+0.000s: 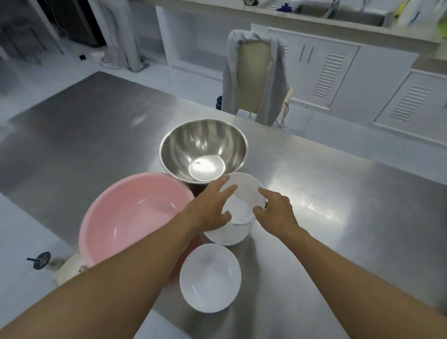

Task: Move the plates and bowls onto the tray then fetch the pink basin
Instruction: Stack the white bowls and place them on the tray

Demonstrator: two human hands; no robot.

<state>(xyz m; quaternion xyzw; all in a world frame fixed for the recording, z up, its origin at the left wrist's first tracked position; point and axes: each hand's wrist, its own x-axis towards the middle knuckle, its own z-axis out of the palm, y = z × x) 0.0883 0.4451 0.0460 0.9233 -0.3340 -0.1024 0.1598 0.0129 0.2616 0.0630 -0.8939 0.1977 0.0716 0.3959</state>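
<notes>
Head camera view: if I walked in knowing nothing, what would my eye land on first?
Probably the pink basin at the left edge of the steel table, the only strong colour. Next, the shiny steel mixing bowl behind it at the centre. Then the left hand and right hand meeting on a small white plate held above a white dish, with a white bowl nearer the camera.

No text, label, brand or number can be read anywhere in this kitchen view. The bowls by the hands are unmarked, as is the steel table [319, 189] beneath them. A small dark round object [41, 259] on the floor, left of the left arm, is too blurred to read.
</notes>
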